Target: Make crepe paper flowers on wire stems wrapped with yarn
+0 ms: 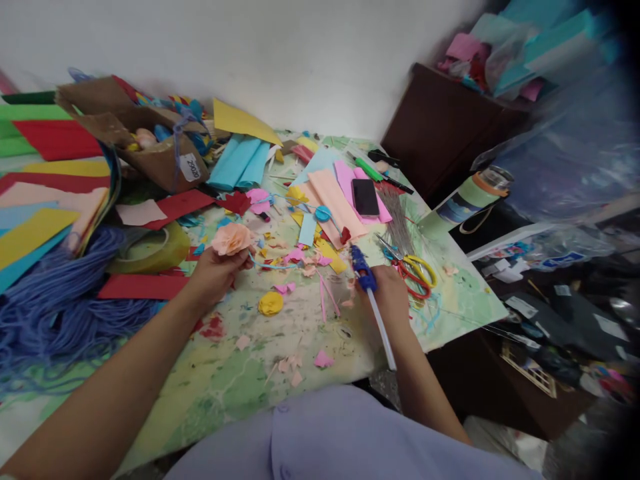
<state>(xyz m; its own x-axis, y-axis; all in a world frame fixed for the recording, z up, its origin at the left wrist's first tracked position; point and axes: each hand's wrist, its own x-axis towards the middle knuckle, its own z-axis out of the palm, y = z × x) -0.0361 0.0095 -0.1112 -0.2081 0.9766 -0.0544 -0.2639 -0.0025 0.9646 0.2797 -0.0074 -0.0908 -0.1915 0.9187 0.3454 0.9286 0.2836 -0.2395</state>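
Note:
My left hand (220, 273) is closed on a peach paper flower (232, 239), its ruffled petals facing up. From beneath the flower a light-blue stem (275, 265) runs to the right over paper scraps. Closed around a blue hot glue gun (364, 270), my right hand (390, 293) keeps it at the right of the table. A translucent glue stick (383, 333) sticks out of its back end, and its nozzle points away from me. Scissors with red and yellow handles (417, 273) lie just right of that hand. Between my hands lies a crumpled yellow paper piece (271, 303).
Blue yarn (60, 313), a roll of yellowish tape (155, 250) and coloured paper sheets (45, 207) crowd the left. Behind them stands an open cardboard box (145, 147). A phone (365, 198) rests on crepe paper, near thin wires (397, 220). A bottle (473, 197) stands right.

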